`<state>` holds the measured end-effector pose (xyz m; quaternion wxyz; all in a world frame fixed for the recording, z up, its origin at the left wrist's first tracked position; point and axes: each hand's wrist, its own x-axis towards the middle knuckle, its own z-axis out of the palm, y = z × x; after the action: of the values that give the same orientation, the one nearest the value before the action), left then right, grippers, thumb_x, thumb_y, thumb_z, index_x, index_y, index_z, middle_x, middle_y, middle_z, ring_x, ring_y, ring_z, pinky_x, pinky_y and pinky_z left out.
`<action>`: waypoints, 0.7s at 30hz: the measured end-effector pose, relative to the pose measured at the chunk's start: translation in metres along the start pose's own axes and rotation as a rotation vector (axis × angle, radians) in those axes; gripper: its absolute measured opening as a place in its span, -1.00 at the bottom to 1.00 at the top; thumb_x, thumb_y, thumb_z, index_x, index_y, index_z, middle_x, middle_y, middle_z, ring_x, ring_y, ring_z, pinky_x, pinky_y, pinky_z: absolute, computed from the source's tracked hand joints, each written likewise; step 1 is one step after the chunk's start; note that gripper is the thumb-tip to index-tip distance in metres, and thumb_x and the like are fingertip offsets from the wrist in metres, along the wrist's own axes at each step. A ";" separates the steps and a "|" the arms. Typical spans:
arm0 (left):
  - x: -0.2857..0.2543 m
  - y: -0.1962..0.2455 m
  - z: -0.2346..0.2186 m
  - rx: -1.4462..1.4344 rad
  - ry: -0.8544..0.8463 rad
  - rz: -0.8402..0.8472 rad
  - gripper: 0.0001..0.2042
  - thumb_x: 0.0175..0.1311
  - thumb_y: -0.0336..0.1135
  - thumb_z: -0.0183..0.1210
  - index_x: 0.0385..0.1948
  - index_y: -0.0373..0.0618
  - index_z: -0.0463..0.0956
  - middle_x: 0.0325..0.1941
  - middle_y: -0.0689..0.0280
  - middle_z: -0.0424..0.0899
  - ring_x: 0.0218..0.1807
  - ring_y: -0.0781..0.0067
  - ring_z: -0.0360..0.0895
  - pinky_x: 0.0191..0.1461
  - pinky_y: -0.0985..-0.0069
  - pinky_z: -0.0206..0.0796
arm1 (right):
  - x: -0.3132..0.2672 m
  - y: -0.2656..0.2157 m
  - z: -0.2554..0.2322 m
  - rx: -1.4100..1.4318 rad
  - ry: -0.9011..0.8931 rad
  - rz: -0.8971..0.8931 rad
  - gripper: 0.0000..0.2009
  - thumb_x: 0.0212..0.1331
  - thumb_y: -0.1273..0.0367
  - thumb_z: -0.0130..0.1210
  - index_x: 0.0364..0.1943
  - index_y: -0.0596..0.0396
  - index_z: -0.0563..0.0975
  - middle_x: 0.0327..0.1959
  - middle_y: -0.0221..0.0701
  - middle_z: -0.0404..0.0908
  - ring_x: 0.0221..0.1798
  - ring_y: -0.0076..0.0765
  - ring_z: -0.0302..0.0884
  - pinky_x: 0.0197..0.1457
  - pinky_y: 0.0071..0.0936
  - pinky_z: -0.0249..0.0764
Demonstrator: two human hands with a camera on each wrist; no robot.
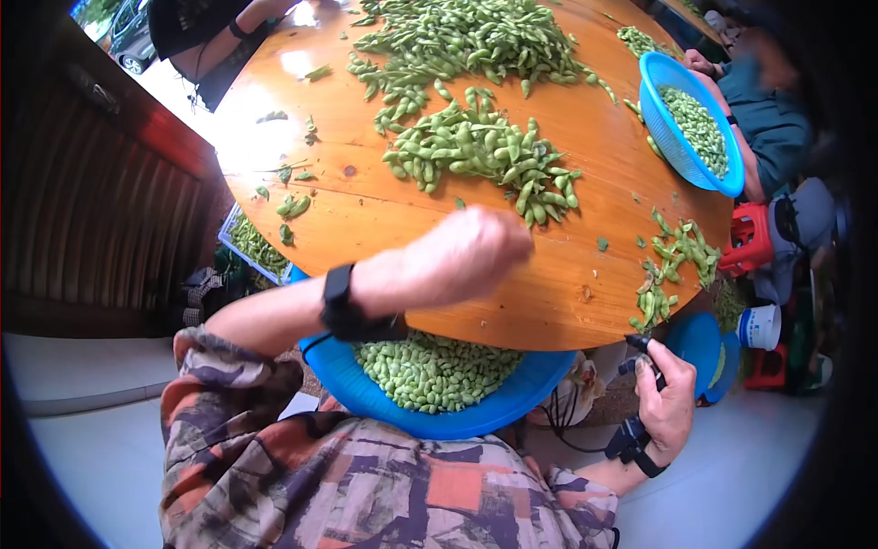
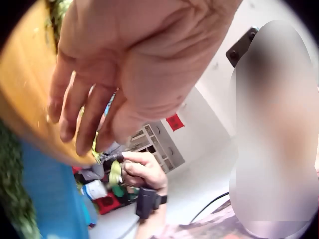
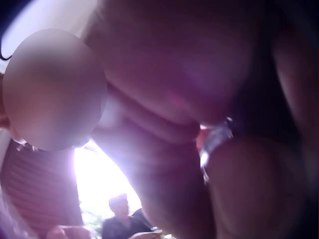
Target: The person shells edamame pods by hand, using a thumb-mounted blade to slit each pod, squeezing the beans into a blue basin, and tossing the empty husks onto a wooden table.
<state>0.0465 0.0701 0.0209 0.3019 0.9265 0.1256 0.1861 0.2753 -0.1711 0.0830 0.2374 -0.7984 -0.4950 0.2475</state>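
In the head view my left hand [image 1: 462, 261], blurred, is over the near part of the round wooden table [image 1: 366, 215], close to a small pile of green soybean pods [image 1: 476, 151]. The left wrist view shows its fingers [image 2: 72, 112] loosely extended, palm facing the camera. My right hand [image 1: 668, 393] is beyond the table's right edge, with black pointed tips [image 1: 637, 342] at its fingers. In the left wrist view it pinches a pale green pod [image 2: 115, 173]. Below the table edge sits a blue basin [image 1: 540, 380] of shelled soybeans [image 1: 434, 375]. The right wrist view is mostly dark, close fingers.
A larger pod heap [image 1: 466, 41] covers the far table. At the right, another person [image 1: 773, 119] sits by a tilted blue basket [image 1: 649, 101] of beans. Loose pods [image 1: 686, 252] lie near the right edge. Red stools [image 1: 748, 240] and a white bucket [image 1: 759, 327] stand beyond.
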 end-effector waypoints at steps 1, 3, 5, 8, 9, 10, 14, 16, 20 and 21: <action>0.014 -0.019 0.005 0.074 0.103 -0.026 -0.90 0.18 -0.43 0.17 -0.39 -0.27 0.52 -0.43 0.06 0.57 -0.33 -0.08 0.57 -0.24 0.15 0.45 | 0.004 -0.001 0.007 0.068 0.067 -0.016 -0.75 0.07 0.61 0.09 -0.13 0.31 0.61 -0.42 -0.16 0.63 -0.42 -0.27 0.63 -0.29 -0.45 0.47; 0.038 -0.025 0.001 0.158 0.056 -0.249 -0.88 0.16 -0.39 0.21 -0.39 -0.26 0.55 -0.41 0.06 0.59 -0.28 -0.06 0.59 -0.20 0.11 0.44 | 0.014 -0.008 0.018 0.159 0.105 -0.036 -0.74 0.12 0.62 0.05 -0.09 0.28 0.62 -0.41 -0.20 0.65 -0.42 -0.35 0.62 -0.29 -0.49 0.47; 0.048 -0.027 0.003 0.174 -0.004 -0.340 -0.88 0.16 -0.39 0.21 -0.38 -0.25 0.56 -0.39 0.06 0.60 -0.24 -0.05 0.60 -0.19 0.10 0.44 | 0.026 -0.019 0.028 0.161 0.066 -0.089 -0.74 0.11 0.61 0.06 -0.10 0.28 0.62 -0.39 -0.17 0.66 -0.39 -0.31 0.65 -0.29 -0.48 0.48; 0.047 -0.036 0.016 0.237 0.170 -0.213 -0.87 0.18 -0.37 0.21 -0.36 -0.24 0.57 -0.36 0.09 0.61 -0.23 -0.04 0.60 -0.19 0.10 0.44 | 0.039 -0.026 0.045 0.220 0.063 -0.159 -0.74 0.11 0.59 0.07 -0.10 0.24 0.63 -0.42 -0.20 0.66 -0.39 -0.30 0.65 -0.32 -0.48 0.47; 0.045 -0.036 0.016 0.233 0.202 -0.184 -0.88 0.19 -0.38 0.20 -0.34 -0.24 0.57 -0.35 0.11 0.61 -0.24 -0.02 0.60 -0.21 0.13 0.44 | 0.043 -0.031 0.050 0.243 0.077 -0.157 -0.75 0.12 0.58 0.07 -0.10 0.23 0.64 -0.44 -0.22 0.66 -0.42 -0.33 0.64 -0.34 -0.49 0.46; 0.043 -0.036 0.015 0.229 0.235 -0.153 -0.88 0.20 -0.40 0.18 -0.32 -0.24 0.56 -0.34 0.13 0.61 -0.25 -0.01 0.61 -0.23 0.15 0.45 | 0.046 -0.035 0.054 0.265 0.094 -0.156 -0.75 0.14 0.58 0.08 -0.10 0.22 0.64 -0.46 -0.25 0.66 -0.44 -0.36 0.63 -0.36 -0.50 0.45; 0.024 -0.014 0.001 -0.053 0.200 -0.149 -0.89 0.28 -0.44 0.13 -0.23 -0.23 0.52 -0.40 0.25 0.60 -0.33 0.27 0.62 -0.29 0.36 0.44 | 0.056 -0.046 0.081 0.643 0.181 -0.001 -0.75 0.27 0.54 0.06 0.01 0.20 0.61 -0.53 -0.49 0.57 -0.56 -0.69 0.38 -0.51 -0.64 0.30; 0.012 0.008 -0.012 -0.767 -0.063 -0.471 -0.91 0.38 -0.46 0.04 -0.16 -0.22 0.47 -0.45 0.38 0.54 -0.38 0.59 0.55 -0.33 0.57 0.38 | 0.060 -0.053 0.091 0.941 0.122 0.026 -0.71 0.36 0.48 0.06 0.12 0.25 0.53 -0.49 -0.57 0.49 -0.59 -0.80 0.24 -0.57 -0.73 0.19; -0.013 0.015 -0.002 -1.019 -0.074 -0.542 -0.91 0.49 -0.43 -0.01 -0.15 -0.20 0.44 -0.49 0.48 0.46 -0.44 0.73 0.41 -0.37 0.68 0.27 | 0.066 -0.061 0.101 1.151 -0.026 0.016 -0.72 0.37 0.47 0.07 0.09 0.36 0.50 -0.53 -0.56 0.41 -0.61 -0.75 0.23 -0.59 -0.69 0.17; -0.017 0.016 -0.001 -1.019 -0.054 -0.560 -0.92 0.50 -0.40 0.01 -0.15 -0.19 0.44 -0.48 0.49 0.45 -0.45 0.74 0.37 -0.38 0.70 0.24 | 0.067 -0.061 0.103 1.156 -0.074 0.009 -0.72 0.37 0.47 0.08 0.08 0.36 0.50 -0.55 -0.56 0.40 -0.61 -0.74 0.23 -0.59 -0.69 0.16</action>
<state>0.0325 0.0523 0.0266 0.7504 0.6003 0.2527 0.1123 0.1956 -0.0728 0.0318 0.6164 -0.5318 -0.2842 0.5065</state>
